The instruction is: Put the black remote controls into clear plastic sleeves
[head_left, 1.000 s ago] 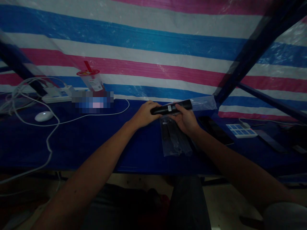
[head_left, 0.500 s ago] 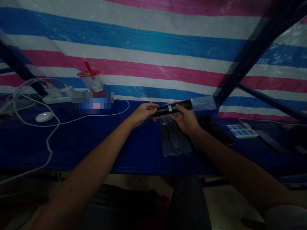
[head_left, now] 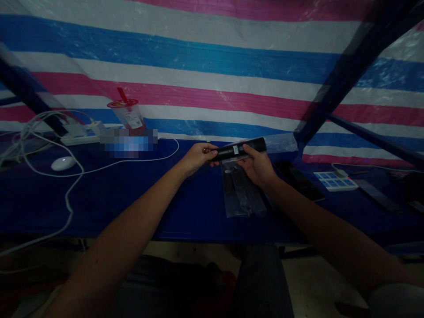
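While both hands meet over the far middle of the counter, they share 1 black cylinder, smooth w/ a dull sheen & a small pale label near its middle, lying about level just above the surface. Left hand: grip closed round the cylinder's left end, fingers curled over it. Right hand: grip wrapped under & round the mid part, thumb on top near the label. The cylinder's right end sits in or against a clear plastic sleeve, thin & glossy, which runs on to the right; can't tell how far in it goes. Below the right hand lies 1 flat clear bag, crinkly, w/ dark long pieces inside; count unclear in the dim light. Counter is covered in dark blue sheet, smooth. Left side: 1 white oval mouse, white cables looping loosely, 1 white power strip, 1 clear plastic cup w/ red lid & red straw. Right side: 1 flat dark slab near the right wrist, 1 small white pad w/ blue squares. Behind: woven tarp in blue, white & pink stripes; dark blue frame bars cross it at right.
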A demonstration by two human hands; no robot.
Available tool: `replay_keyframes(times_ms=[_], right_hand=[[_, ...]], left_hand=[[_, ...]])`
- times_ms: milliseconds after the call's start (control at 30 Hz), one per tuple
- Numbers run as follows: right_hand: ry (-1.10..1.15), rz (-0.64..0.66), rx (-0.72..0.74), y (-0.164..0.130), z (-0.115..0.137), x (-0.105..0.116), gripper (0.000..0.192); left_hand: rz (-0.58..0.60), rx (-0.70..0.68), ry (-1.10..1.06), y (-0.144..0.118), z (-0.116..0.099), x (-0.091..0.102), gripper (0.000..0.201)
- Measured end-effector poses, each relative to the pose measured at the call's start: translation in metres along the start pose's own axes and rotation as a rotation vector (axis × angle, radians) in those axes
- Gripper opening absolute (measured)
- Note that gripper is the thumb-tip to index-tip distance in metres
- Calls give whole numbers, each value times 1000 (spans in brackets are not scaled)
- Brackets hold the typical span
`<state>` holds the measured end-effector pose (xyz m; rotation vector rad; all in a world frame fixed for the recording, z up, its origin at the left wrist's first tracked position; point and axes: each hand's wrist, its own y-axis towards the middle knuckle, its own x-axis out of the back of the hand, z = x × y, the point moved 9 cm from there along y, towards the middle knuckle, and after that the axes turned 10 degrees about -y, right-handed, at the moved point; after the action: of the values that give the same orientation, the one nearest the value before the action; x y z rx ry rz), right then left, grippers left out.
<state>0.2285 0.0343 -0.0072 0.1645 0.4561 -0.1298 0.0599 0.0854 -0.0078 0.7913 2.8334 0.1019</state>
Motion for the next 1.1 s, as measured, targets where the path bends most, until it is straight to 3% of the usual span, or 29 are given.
replay_keyframes(times_ms=[467,733,933,1100], right_hand=[[-32,-16,-9,0,-1,-1,19],[-35,-10,-7,-2,-2,-4,18],[40,-41,-39,3,-4,3,32],[113,-74,-38,8,1,11,27]], left_hand=[[-74,48,-47,-1,2,1,13],[-39,23,-37,-2,-1,-1,22],[-225,11,-148,-1,-7,24,13],[-495,-97,-262,-7,-22,63,9]])
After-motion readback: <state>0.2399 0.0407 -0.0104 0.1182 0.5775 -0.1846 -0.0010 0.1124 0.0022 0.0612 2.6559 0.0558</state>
